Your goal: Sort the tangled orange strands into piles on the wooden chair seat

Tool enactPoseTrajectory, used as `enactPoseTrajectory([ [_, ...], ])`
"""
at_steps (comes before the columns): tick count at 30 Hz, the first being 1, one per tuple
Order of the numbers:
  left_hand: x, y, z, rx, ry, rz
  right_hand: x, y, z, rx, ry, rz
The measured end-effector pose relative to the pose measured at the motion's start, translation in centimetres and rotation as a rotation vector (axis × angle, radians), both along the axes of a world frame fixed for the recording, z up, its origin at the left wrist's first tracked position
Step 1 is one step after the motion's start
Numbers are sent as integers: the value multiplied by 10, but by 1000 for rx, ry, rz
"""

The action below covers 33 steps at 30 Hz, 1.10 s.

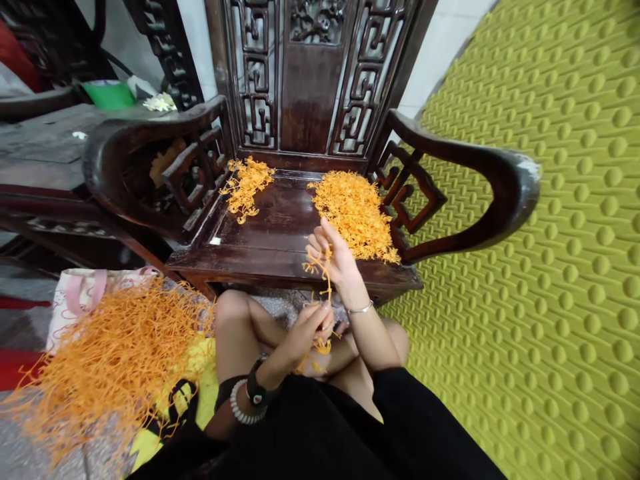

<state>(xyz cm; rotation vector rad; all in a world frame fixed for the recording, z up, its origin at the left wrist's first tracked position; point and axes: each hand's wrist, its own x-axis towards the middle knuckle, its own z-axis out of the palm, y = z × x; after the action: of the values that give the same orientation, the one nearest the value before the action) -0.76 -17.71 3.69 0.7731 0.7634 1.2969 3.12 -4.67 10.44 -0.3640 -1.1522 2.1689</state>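
I sit cross-legged in front of a dark carved wooden chair point(280, 257). My right hand point(334, 257) is raised at the seat's front edge, fingers pinched on the top of an orange strand point(327, 283). My left hand point(310, 327), below it over my knees, pinches the strand's lower end, where a small orange clump hangs. A large pile of orange strands point(356, 213) lies on the seat's right side, just beyond my right hand. A smaller orange pile point(246, 187) lies at the seat's back left.
A big loose heap of long orange strands point(115, 360) lies at my left on a yellow sheet, beside a white bag with pink handles point(85, 293). A bumpy green mat point(540, 280) covers the floor to the right. A green bowl point(109, 95) stands on a dark table behind.
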Motion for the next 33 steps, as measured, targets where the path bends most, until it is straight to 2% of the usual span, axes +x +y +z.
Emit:
enactPoseTrajectory([
  [4,-3,-2,-2,-16,6,-13,-2,11,-7,-146,-16,8],
  [6,-11,-2,0,-20,11,26,2,23,-6,-192,-34,-105],
  [8,-19,-7,5,-11,-11,66,14,43,4,-173,-42,-283],
  [10,-29,-17,11,-11,-63,65,34,69,22,-87,-2,-490],
  [12,-40,-27,14,-28,-113,42,55,88,40,79,86,-672],
  [14,-49,-34,17,-32,-129,40,65,89,45,275,98,-732],
  [16,-56,-34,18,-1,-122,68,61,71,34,408,-36,-597],
  [18,-58,-28,19,30,-99,92,47,37,10,432,-203,-317],
  [20,-56,-19,19,27,-48,96,30,2,-15,357,-210,-46],
  [22,-49,-13,19,14,32,82,17,-23,-32,233,-113,99],
  [24,-42,-10,18,10,112,68,8,-35,-35,80,-31,170],
  [26,-36,-10,15,7,142,50,2,-33,-28,-72,14,179],
  [28,-32,-13,13,0,128,32,-1,-25,-18,-154,52,94],
  [30,-31,-16,11,5,106,22,-3,-14,-13,-123,58,-41],
  [33,-32,-16,8,16,108,45,-6,-3,-18,-29,-13,-206],
])
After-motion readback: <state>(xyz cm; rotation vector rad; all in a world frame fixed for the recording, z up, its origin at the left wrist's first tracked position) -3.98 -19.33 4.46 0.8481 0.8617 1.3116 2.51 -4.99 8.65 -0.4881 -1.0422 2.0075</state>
